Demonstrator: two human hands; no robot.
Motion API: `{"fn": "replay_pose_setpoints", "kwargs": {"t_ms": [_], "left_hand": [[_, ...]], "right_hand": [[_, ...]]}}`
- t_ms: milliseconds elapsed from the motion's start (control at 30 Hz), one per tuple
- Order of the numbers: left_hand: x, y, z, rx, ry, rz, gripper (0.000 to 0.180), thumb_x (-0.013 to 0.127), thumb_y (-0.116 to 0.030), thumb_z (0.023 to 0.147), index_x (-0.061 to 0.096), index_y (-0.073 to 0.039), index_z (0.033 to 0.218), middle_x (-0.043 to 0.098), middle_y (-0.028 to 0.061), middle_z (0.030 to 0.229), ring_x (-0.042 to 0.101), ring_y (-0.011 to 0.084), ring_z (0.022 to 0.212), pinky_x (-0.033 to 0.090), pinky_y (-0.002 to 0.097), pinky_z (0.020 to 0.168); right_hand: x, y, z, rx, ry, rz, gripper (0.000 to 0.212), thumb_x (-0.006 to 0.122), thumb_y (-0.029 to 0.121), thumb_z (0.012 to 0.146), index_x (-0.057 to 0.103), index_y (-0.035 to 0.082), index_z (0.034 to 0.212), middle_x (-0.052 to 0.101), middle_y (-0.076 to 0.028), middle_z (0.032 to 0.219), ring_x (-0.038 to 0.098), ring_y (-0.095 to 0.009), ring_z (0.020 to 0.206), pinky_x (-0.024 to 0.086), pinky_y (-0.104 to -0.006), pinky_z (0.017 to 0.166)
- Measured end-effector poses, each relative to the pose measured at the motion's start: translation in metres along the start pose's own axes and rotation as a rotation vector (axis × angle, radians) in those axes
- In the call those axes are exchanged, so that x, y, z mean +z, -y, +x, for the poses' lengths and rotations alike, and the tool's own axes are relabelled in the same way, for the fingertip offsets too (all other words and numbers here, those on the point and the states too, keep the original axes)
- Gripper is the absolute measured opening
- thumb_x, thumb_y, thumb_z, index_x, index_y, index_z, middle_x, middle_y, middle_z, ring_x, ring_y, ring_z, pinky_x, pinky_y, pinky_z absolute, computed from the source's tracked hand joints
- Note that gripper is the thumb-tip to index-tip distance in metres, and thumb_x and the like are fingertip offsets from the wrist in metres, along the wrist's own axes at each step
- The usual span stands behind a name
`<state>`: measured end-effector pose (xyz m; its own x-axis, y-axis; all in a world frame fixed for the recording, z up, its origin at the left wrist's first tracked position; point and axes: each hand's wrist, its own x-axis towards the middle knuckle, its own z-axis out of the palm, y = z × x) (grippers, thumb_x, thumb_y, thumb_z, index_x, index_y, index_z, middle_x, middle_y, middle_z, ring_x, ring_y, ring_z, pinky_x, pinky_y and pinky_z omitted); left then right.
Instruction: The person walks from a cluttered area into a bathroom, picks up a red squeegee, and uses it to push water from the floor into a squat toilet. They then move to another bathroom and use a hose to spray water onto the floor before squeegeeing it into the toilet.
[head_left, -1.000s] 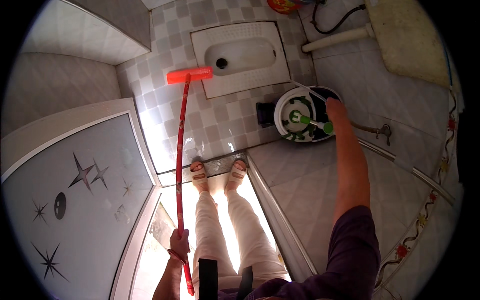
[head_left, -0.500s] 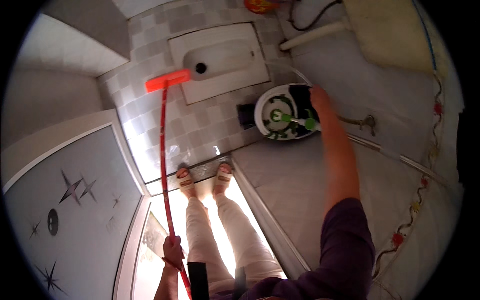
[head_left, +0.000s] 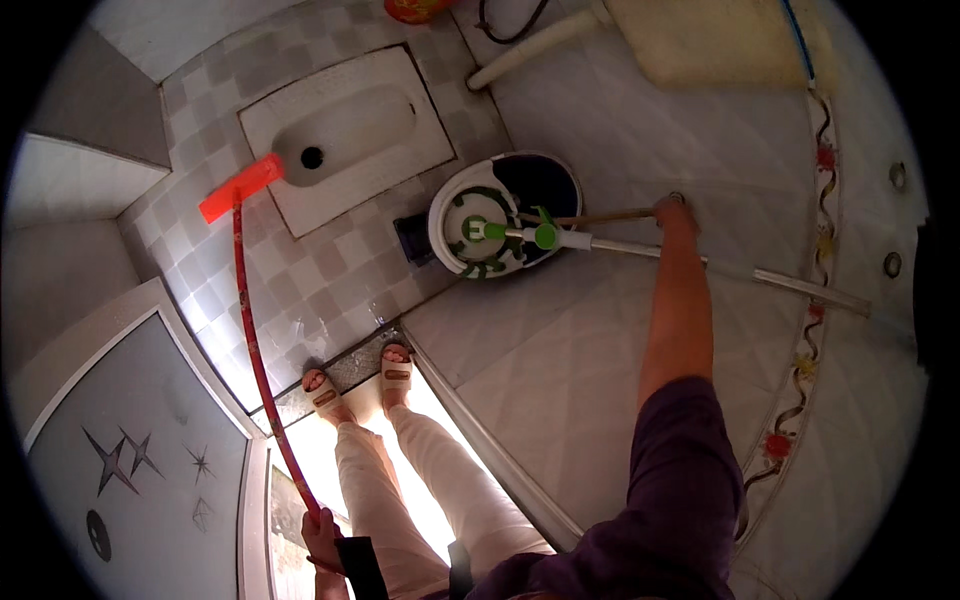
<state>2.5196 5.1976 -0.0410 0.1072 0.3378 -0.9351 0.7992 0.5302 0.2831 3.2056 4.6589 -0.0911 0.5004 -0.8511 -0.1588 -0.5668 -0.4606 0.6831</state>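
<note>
My left hand (head_left: 322, 540), at the lower left, is closed around a long red pole (head_left: 254, 345). A flat orange head (head_left: 240, 188) at its far end lies on the tiles against the squat toilet (head_left: 345, 140); whether it is a brush or a squeegee I cannot tell. My right hand (head_left: 676, 212) reaches out to the wall, its fingers around a small tap (head_left: 677, 197). From there a brownish tube (head_left: 600, 216) runs to the white and dark mop bucket (head_left: 572, 180). A mop (head_left: 545, 236) with a green joint and silver handle stands in the bucket's round basket, its handle passing by my right forearm.
A pale pipe (head_left: 535, 50) and a yellowish tank (head_left: 715, 40) are at the far right wall. A red container (head_left: 416, 10) sits at the far edge. A grey door (head_left: 150, 470) stands at the left. My sandalled feet (head_left: 396, 366) are by the raised threshold (head_left: 355, 358).
My right hand has gone from the bucket's rim to the tap on the wall. The view has shifted right. My left hand still holds the red pole.
</note>
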Motion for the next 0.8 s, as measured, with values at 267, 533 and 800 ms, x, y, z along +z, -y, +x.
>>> {"fn": "replay_pose_setpoints", "kwargs": {"t_ms": [267,533,800], "left_hand": [[0.015,-0.019,0.0,-0.044,0.004,-0.093,0.012,0.045,-0.013,0.083,0.039,-0.009,0.074,0.037,-0.0027,0.047,0.033,0.0056,0.029,0.026,0.0193,0.025],[0.025,-0.032,0.01,-0.04,0.068,-0.184,0.011,0.047,-0.013,0.082,0.041,-0.008,0.074,0.036,-0.0026,0.047,0.034,0.0055,0.033,0.03,0.0193,0.028],[0.041,-0.071,0.0,-0.006,0.071,0.001,0.012,0.048,-0.012,0.081,0.041,-0.007,0.074,0.039,-0.0017,0.046,0.037,0.0065,0.031,0.032,0.0196,0.027]], "right_hand": [[-0.027,0.005,-0.063,-0.149,0.052,0.081,0.039,0.05,0.032,0.078,0.052,0.003,0.104,0.051,-0.011,0.105,0.047,-0.023,0.098,0.037,-0.0401,0.077],[-0.036,0.005,-0.041,-0.597,-0.103,-0.845,0.018,0.05,0.017,0.079,0.062,0.005,0.086,0.061,-0.004,0.086,0.057,-0.021,0.081,0.04,-0.0395,0.067],[-0.029,-0.021,-0.012,-0.207,0.122,0.817,0.029,0.051,0.025,0.079,0.054,0.001,0.094,0.057,-0.011,0.088,0.056,-0.024,0.08,0.045,-0.0388,0.061]]}}
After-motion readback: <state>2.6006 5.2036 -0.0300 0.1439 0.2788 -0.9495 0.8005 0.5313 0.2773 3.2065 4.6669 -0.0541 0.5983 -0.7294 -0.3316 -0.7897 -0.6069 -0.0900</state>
